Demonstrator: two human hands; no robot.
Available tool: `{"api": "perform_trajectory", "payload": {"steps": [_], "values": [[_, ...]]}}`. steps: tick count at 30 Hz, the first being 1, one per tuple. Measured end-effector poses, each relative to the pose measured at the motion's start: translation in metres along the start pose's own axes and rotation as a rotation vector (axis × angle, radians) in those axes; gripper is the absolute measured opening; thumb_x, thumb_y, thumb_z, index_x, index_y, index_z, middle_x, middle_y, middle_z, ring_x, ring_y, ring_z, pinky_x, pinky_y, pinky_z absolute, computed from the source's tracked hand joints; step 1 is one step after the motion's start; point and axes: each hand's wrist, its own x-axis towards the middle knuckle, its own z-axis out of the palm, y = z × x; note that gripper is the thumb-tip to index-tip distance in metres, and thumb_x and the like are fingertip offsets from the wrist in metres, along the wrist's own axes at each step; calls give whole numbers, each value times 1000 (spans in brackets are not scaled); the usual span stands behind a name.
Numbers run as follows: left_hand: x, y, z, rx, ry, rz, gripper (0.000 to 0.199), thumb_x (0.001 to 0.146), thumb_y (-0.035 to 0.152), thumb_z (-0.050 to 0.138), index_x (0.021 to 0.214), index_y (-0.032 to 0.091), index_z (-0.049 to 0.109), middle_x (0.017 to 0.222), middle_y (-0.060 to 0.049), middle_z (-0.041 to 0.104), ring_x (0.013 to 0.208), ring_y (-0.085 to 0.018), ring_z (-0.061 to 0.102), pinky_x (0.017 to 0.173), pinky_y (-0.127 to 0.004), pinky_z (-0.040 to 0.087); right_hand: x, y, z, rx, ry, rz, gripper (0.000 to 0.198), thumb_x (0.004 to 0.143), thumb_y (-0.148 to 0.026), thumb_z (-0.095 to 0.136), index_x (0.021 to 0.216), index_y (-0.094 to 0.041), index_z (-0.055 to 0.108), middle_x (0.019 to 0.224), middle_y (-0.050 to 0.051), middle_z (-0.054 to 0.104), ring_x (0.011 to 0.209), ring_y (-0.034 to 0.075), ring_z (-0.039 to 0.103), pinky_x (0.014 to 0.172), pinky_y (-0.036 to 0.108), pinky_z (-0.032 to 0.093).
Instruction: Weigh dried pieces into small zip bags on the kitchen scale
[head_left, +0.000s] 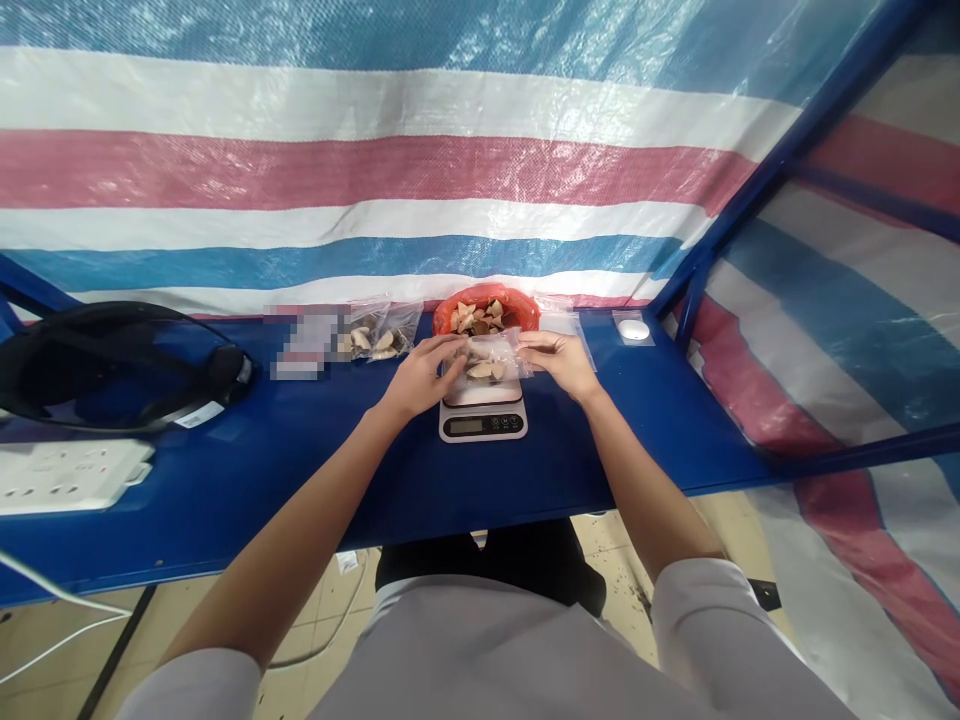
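A small clear plastic bag [487,368] with pale tan, dried-looking pieces inside lies over the top of a white digital kitchen scale [484,421]. My left hand [426,378] has its thumb and fingers closed on the bag's left end. At the other end, the fingers of my right hand [559,362] pinch the bag's edge. Just behind the scale is a red plastic-lined bowl [444,312] of similar loose pieces, partly hidden by the bag. The figures on the scale's display cannot be read.
Filled clear bags [388,340] lie left of the bowl, beside a blurred-out patch. A VR headset [225,372] and a white power strip [67,475] occupy the table's left side. On the right lies a bagged white item [634,329]. Striped sheeting [375,170] hangs behind the blue table [660,420].
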Motion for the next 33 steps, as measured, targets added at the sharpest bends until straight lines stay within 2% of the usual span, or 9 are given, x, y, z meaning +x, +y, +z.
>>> {"api": "perform_trajectory", "payload": {"steps": [4,7,11,15,18,22,26,29,33], "values": [[21,10,-2,-111,19,-99,44,95,46,52,123,18,70,131,-12,70,123,-28,63,111,-43,46,5,-23,3,-134,-100,-126,42,62,-46,89,93,-20,81,103,7,80,97,26,75,86,40,62],[36,19,-6,-281,1,-208,44,93,48,57,122,20,72,125,-10,73,119,-30,66,106,-39,49,10,-42,6,-227,-181,-218,35,69,-46,85,94,-22,82,104,6,80,101,27,75,94,43,60],[51,27,-12,-559,4,-307,34,85,51,69,97,21,79,100,-6,78,99,-26,70,94,-33,53,17,-62,10,-303,-223,-315,29,75,-44,82,96,-24,83,104,4,81,104,28,75,100,45,57],[57,26,-17,-694,-2,-390,33,79,52,76,81,19,79,78,-4,73,77,-20,66,74,-27,53,24,-74,13,-305,-286,-347,27,79,-43,79,99,-25,83,105,4,81,102,27,75,96,44,59],[57,22,-17,-729,-43,-394,37,77,55,76,83,19,79,78,-4,72,71,-17,63,66,-26,50,29,-80,16,-317,-311,-376,25,80,-44,78,98,-27,83,104,3,80,102,27,75,96,43,59],[57,17,-13,-777,-19,-406,39,74,57,78,82,19,78,82,-4,73,74,-17,63,69,-26,50,32,-84,17,-337,-329,-407,25,80,-46,77,97,-29,83,103,2,81,100,26,75,95,43,60],[55,17,-3,-919,106,-462,42,70,59,80,81,19,75,78,-2,70,71,-15,62,69,-26,52,31,-80,11,-296,-256,-413,28,78,-47,79,97,-27,82,107,3,80,105,26,74,100,44,57],[52,23,4,-1005,254,-517,43,66,58,84,77,18,72,70,0,66,65,-13,59,68,-27,54,29,-67,7,-243,-118,-384,33,76,-49,80,99,-25,82,108,5,80,108,26,73,103,44,55],[49,37,13,-1112,407,-603,41,64,52,86,74,18,66,62,5,58,58,-9,55,70,-29,58,28,-45,11,-140,44,-270,42,71,-53,83,100,-23,81,107,6,80,102,25,74,96,42,59]]}}
